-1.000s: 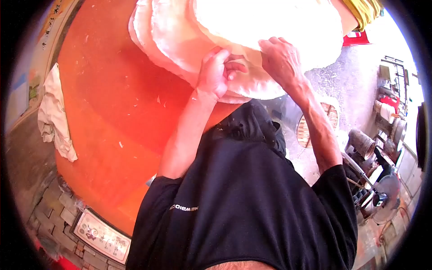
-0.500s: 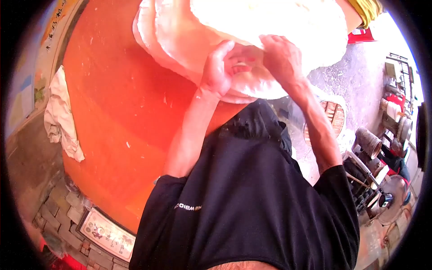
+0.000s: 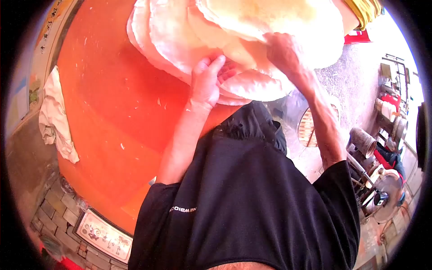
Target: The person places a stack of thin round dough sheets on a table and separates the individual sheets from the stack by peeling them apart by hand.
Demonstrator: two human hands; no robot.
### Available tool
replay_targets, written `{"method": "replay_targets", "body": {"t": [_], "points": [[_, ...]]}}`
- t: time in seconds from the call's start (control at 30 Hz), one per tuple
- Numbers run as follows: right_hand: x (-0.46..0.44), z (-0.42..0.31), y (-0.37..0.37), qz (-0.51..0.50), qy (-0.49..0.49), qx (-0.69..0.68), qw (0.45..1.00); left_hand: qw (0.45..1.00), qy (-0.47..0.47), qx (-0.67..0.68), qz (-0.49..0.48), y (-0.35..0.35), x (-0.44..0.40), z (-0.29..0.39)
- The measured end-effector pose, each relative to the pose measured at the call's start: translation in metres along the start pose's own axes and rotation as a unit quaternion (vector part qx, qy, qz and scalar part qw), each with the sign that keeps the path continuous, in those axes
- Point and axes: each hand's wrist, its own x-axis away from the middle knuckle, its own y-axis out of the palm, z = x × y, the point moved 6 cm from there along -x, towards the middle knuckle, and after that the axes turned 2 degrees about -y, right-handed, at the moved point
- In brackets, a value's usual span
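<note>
Several thin, pale round sheets [image 3: 175,38] lie overlapped on an orange table [image 3: 103,99], with uneven edges. My left hand [image 3: 209,81] rests palm up at their near edge, thumb raised and fingers apart, holding nothing that I can make out. Further right, my right hand [image 3: 284,50] is closed at the rim of the top sheet [image 3: 265,20], fingertips pinched on it. Under my wrists the near edge of the lower sheets folds or bulges toward me.
A crumpled cream cloth [image 3: 55,117] hangs over the table's left edge. Yellow fabric [image 3: 365,11] and a red object [image 3: 357,37] are at the upper right. A round slatted thing [image 3: 308,128] stands below, near a metal bucket [image 3: 362,141] and a fan [image 3: 388,198].
My left hand has moved slightly left and down, away from my right hand. My right hand has shifted a little right. The top sheets look less overexposed.
</note>
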Motion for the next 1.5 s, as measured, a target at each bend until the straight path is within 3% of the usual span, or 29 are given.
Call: {"method": "replay_targets", "body": {"t": [0.03,0.1,0.17,0.23,0.3,0.43,0.5,0.57,0.63,0.7,0.77,0.8,0.87,0.93,0.97,1.0,1.03,1.07,1.17,1.3,1.43,1.5], "points": [[0.002,-0.001,0.005,0.021,-0.032,-0.032,0.999,1.000,0.001,0.002,0.001,0.002,-0.002,0.000],[0.005,-0.005,-0.001,-0.004,0.000,-0.005,1.000,1.000,-0.002,-0.004,-0.015,0.005,-0.003,0.000],[0.013,-0.002,-0.011,0.049,-0.016,-0.031,0.998,1.000,0.003,-0.018,-0.010,0.009,-0.004,-0.001],[0.008,-0.004,-0.009,0.044,-0.020,-0.044,0.998,0.993,0.002,-0.118,-0.013,0.013,-0.011,-0.003],[0.001,-0.018,-0.020,0.045,-0.044,-0.057,0.996,0.991,0.007,-0.134,-0.005,0.018,-0.010,-0.002],[-0.004,-0.035,-0.009,0.076,-0.065,-0.107,0.989,0.976,0.074,-0.204,0.009,0.024,-0.013,0.010],[0.002,-0.029,-0.004,0.047,-0.061,-0.122,0.990,0.998,0.016,-0.065,0.016,0.025,-0.010,0.006],[0.002,-0.017,-0.005,0.026,-0.030,-0.130,0.991,0.996,-0.046,0.056,-0.054,0.017,-0.019,-0.001],[-0.009,-0.009,-0.033,0.019,-0.010,-0.014,1.000,0.989,-0.045,0.083,-0.111,0.012,-0.026,-0.002],[-0.028,-0.007,-0.084,-0.089,0.067,0.080,0.991,0.990,-0.033,0.079,-0.116,0.016,-0.028,-0.001],[-0.027,0.036,-0.084,0.079,-0.011,-0.025,0.996,0.990,-0.019,0.076,-0.119,0.016,-0.030,0.000],[-0.006,0.002,-0.140,0.222,-0.052,-0.141,0.963,0.986,-0.028,0.106,-0.123,0.014,-0.034,0.000],[0.016,-0.038,-0.192,0.213,-0.052,-0.164,0.962,0.982,-0.040,0.136,-0.126,0.011,-0.033,-0.002],[-0.001,-0.012,-0.118,0.184,-0.084,0.135,0.970,0.977,-0.030,0.141,-0.157,0.016,-0.035,0.002],[-0.007,-0.013,-0.082,0.026,0.017,0.085,0.996,0.977,-0.031,0.141,-0.157,0.019,-0.034,0.002],[-0.013,-0.004,-0.044,0.022,-0.023,0.053,0.998,0.983,-0.013,0.111,-0.147,0.021,-0.033,0.004],[-0.014,0.003,-0.016,-0.030,-0.002,0.002,1.000,0.987,0.007,0.081,-0.136,0.022,-0.032,0.006],[-0.013,0.000,-0.011,-0.008,-0.019,-0.075,0.997,0.987,0.007,0.086,-0.132,0.023,-0.030,0.007],[-0.007,0.001,-0.018,0.049,-0.040,-0.056,0.996,0.985,0.017,0.082,-0.151,0.028,-0.030,0.010],[-0.001,0.003,-0.017,0.082,-0.051,-0.134,0.986,0.983,0.048,0.052,-0.172,0.038,-0.030,0.016],[-0.015,-0.004,-0.022,0.013,-0.029,-0.093,0.995,0.985,0.019,0.086,-0.145,0.049,-0.030,0.018],[-0.018,-0.012,-0.019,0.038,-0.025,-0.141,0.989,0.992,0.069,0.001,-0.104,0.041,-0.039,0.025]]}}
